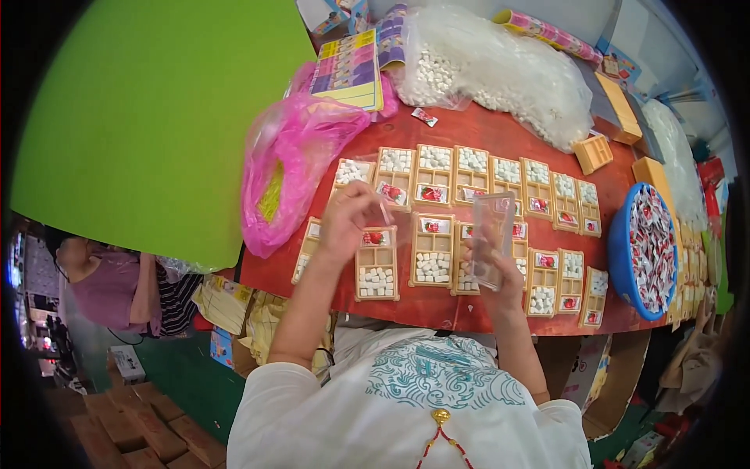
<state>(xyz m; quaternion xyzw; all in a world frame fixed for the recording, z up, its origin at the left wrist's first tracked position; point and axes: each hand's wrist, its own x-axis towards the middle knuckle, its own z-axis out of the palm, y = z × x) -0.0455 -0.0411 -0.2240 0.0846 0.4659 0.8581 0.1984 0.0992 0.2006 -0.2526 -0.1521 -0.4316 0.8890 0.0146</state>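
Note:
Upright in my right hand (504, 285) is a clear plastic lid (494, 227), long and shallow; whether several are stacked there I cannot tell. My left hand (344, 223) is raised over the left end of the trays, fingers curled, pinching what looks like another clear lid seen edge-on (385, 209). Below and beside it lies a beige compartment tray (376, 256), with white cubes in its large section and a red-and-white packet in a small one. Two rows of similar trays (433, 164) cross the table. My right hand hides part of the near row.
A blue basin (621, 254) of small wrapped packets stands at the right of the red table (375, 313). Large clear bags of white pieces (508, 70) lie at the back. A pink plastic bag (273, 156) sits at the left, beside a green panel (156, 117). Another person (105, 285) is at far left.

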